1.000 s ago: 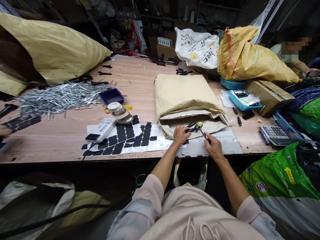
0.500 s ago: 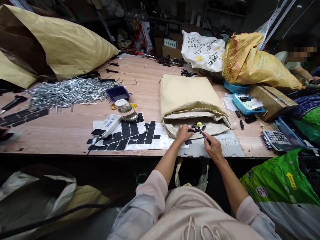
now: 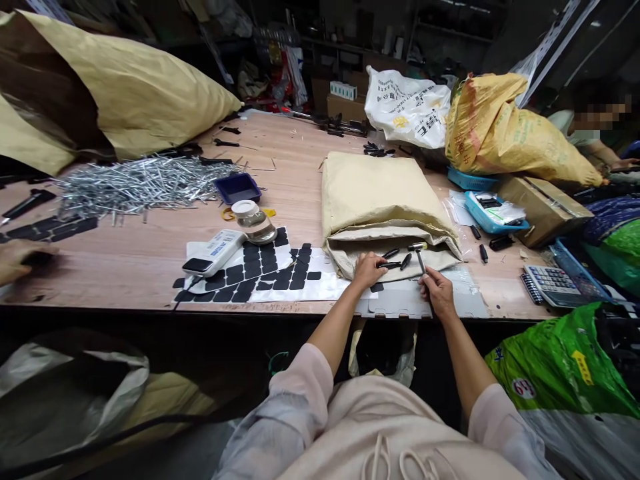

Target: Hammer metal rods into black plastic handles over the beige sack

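Observation:
My right hand [image 3: 439,292] is closed round the handle of a small hammer [image 3: 420,256], whose head is raised over the front lip of a tan paper sack [image 3: 375,193]. My left hand [image 3: 367,269] pinches a slim black handle piece [image 3: 389,265] and holds it down on that lip. Two more black handle pieces [image 3: 399,256] lie just beyond my fingers. Sheets of black adhesive pads [image 3: 260,270] lie left of my left hand on white backing.
A pile of silver metal rods [image 3: 135,187], a dark blue tray [image 3: 239,187], a glass jar [image 3: 254,221] and a white device [image 3: 213,252] sit to the left. Another person's hand [image 3: 20,259] rests at far left. Bags, blue baskets [image 3: 487,210], a carton and a calculator [image 3: 550,283] crowd the right.
The hammer has swung up from lying across the black piece to standing raised in my right hand. My left hand has kept its grip. The view has shifted slightly.

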Available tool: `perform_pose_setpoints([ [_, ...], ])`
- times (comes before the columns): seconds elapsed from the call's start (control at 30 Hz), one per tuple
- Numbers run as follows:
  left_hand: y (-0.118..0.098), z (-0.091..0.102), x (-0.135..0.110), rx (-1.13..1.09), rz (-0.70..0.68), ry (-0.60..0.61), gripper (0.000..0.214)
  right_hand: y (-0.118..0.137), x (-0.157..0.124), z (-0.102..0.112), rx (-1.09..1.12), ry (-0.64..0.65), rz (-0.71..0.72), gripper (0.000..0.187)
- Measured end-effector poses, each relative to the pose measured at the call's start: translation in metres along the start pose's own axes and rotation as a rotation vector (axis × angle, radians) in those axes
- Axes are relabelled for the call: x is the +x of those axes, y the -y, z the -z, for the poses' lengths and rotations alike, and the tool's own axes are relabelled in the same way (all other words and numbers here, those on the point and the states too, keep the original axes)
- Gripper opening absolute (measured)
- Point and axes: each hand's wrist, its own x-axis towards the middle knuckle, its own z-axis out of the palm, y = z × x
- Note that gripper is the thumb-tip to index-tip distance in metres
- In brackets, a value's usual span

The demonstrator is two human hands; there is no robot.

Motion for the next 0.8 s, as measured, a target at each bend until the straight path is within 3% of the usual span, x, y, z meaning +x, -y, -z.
perform_pose_setpoints([
  [0.13, -0.006, 0.001, -0.022, -0.062, -0.137, -0.034, 0.023, -0.002, 0.009, 0.015, 0.181, -0.072, -0.039, 0.044],
  [0.27, -0.013, -0.005, -0.086, -0.17, -0.358, -0.061, 0.026, -0.004, 0.009, 0.016, 0.145, -0.053, -0.026, 0.042],
  [0.4, -0.009, -0.026, -0.157, -0.092, -0.444, 0.119, 0.028, -0.005, 0.005, 0.011, 0.089, 0.017, -0.014, 0.045],
  [0.5, -0.007, -0.041, -0.179, -0.024, -0.415, 0.215, 0.029, -0.006, 0.003, 0.01, 0.101, 0.012, -0.014, 0.045],
  [0.57, -0.012, -0.045, -0.172, -0.024, -0.411, 0.216, 0.029, -0.006, 0.003, 0.011, 0.114, 0.008, -0.011, 0.045],
  [0.63, -0.023, -0.042, -0.149, -0.039, -0.4, 0.117, 0.025, -0.006, 0.003, 0.011, 0.116, 0.013, -0.012, 0.045],
  [0.8, -0.05, -0.032, -0.053, -0.004, -0.166, -0.242, 0.017, -0.005, 0.004, 0.01, 0.116, 0.028, -0.011, 0.045],
])
